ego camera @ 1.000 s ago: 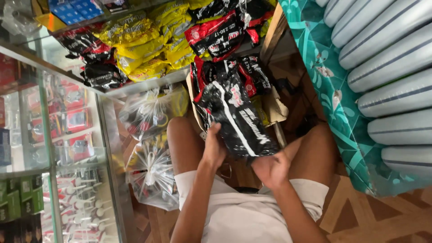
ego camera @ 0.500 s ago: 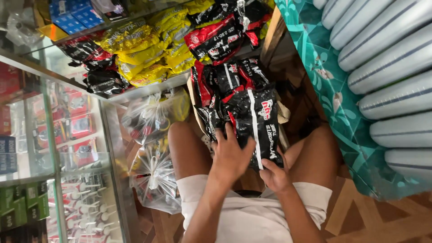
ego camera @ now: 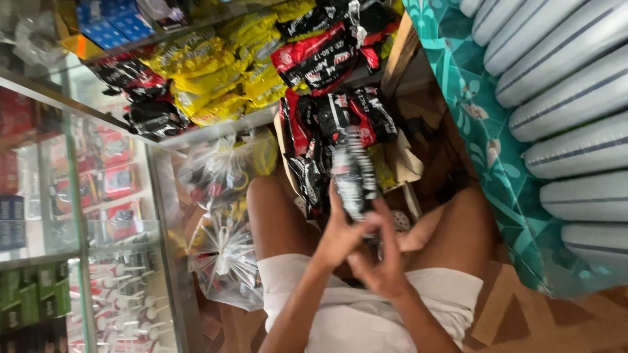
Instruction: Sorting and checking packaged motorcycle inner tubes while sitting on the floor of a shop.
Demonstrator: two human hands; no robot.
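A glass display case [ego camera: 85,196] stands left, patterned teal cloth [ego camera: 484,131] right, wooden floor [ego camera: 523,314] below.

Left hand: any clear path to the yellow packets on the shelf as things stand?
Probably not right away. The left hand is wrapped on the black packet together with the right hand, and the yellow packets lie well beyond, past the stacked black-and-red packets.

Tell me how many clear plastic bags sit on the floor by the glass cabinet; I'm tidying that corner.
2 in view: one clear bag under the shelf edge, beside the left knee, and another clear bag below it, against the left thigh. Others may be hidden behind them.
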